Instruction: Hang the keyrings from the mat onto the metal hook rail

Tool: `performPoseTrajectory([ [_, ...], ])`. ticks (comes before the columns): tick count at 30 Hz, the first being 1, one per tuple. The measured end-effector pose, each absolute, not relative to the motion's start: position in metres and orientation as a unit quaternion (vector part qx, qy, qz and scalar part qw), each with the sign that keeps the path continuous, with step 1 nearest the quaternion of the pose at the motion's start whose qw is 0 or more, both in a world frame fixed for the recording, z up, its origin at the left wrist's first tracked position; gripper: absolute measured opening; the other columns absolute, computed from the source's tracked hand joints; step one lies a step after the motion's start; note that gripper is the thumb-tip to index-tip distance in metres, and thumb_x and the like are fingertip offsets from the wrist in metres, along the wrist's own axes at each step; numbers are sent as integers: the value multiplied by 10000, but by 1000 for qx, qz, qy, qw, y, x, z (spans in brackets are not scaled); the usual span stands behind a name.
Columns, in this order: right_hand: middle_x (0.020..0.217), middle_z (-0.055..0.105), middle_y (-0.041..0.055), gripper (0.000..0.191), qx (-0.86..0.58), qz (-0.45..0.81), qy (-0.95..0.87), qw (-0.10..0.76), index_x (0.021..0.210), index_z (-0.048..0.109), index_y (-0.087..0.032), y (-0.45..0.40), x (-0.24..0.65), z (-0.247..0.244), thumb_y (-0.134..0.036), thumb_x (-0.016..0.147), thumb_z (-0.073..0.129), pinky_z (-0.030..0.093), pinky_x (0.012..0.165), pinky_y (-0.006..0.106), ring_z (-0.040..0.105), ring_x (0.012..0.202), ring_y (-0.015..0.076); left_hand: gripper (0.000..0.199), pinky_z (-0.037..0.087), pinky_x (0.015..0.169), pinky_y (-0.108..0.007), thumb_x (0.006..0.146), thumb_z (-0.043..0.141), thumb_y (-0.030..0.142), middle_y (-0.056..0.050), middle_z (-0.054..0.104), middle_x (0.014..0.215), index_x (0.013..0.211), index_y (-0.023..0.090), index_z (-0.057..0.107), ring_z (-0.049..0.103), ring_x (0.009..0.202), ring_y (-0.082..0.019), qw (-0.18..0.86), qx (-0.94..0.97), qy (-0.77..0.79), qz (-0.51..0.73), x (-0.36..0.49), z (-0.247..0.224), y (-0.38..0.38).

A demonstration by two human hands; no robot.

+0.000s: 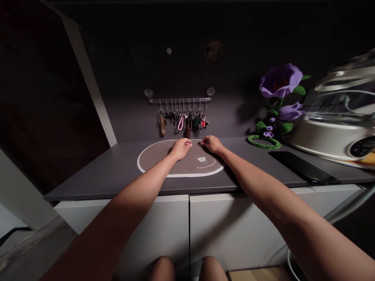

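Note:
My left hand is closed over the back part of a brown oval mat with a white rim; what its fingers hold, if anything, is too small to name. To its right, my right hand pinches a small dark metallic item near the mat's back edge. The two hands are a short gap apart. Behind them, a clear rack on the wall carries several key bunches, among them a pink loop, a brown fob and a red piece.
A purple flower decoration with a green ring base stands to the right. Beside it are a white appliance with a clear upper part and a black flat object. The grey counter's front edge runs above white cabinet doors.

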State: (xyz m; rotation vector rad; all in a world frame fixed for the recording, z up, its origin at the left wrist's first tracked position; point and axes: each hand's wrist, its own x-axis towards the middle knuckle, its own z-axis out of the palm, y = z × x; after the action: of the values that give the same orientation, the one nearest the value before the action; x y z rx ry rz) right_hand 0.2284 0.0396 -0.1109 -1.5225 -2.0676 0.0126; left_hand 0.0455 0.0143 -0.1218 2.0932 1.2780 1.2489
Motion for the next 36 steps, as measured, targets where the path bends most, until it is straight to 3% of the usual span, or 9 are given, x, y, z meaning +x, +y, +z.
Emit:
performPoseTrajectory([
  [7,736,648,45,156,-543,38,-780,310,750,660,-152,33,221,-106,-277,727,569,355,602,207,516,644,115,175,422,659,-221,728,534,174,-36,612,744,865,120,628,527,656,-103,182,740,464,451,45,-123,15],
  [18,594,525,-19,275,-425,233,-755,441,731,575,-146,27,217,-103,-416,692,545,348,560,220,408,541,80,153,441,659,-233,739,509,157,-40,613,722,838,122,620,537,650,-108,191,727,443,489,45,-124,19],
  [24,667,538,-11,314,-372,288,-718,514,712,537,-146,24,215,-97,-442,634,609,394,668,244,460,629,88,150,449,674,-238,757,484,170,-34,610,713,833,127,606,547,660,-107,209,723,429,499,45,-123,19],
  [36,682,493,-28,371,-328,410,-598,606,721,474,-169,17,215,-79,-471,606,657,478,661,283,469,625,76,152,421,614,-229,749,471,234,-20,593,671,761,136,587,527,611,-109,211,721,427,503,45,-125,17],
])
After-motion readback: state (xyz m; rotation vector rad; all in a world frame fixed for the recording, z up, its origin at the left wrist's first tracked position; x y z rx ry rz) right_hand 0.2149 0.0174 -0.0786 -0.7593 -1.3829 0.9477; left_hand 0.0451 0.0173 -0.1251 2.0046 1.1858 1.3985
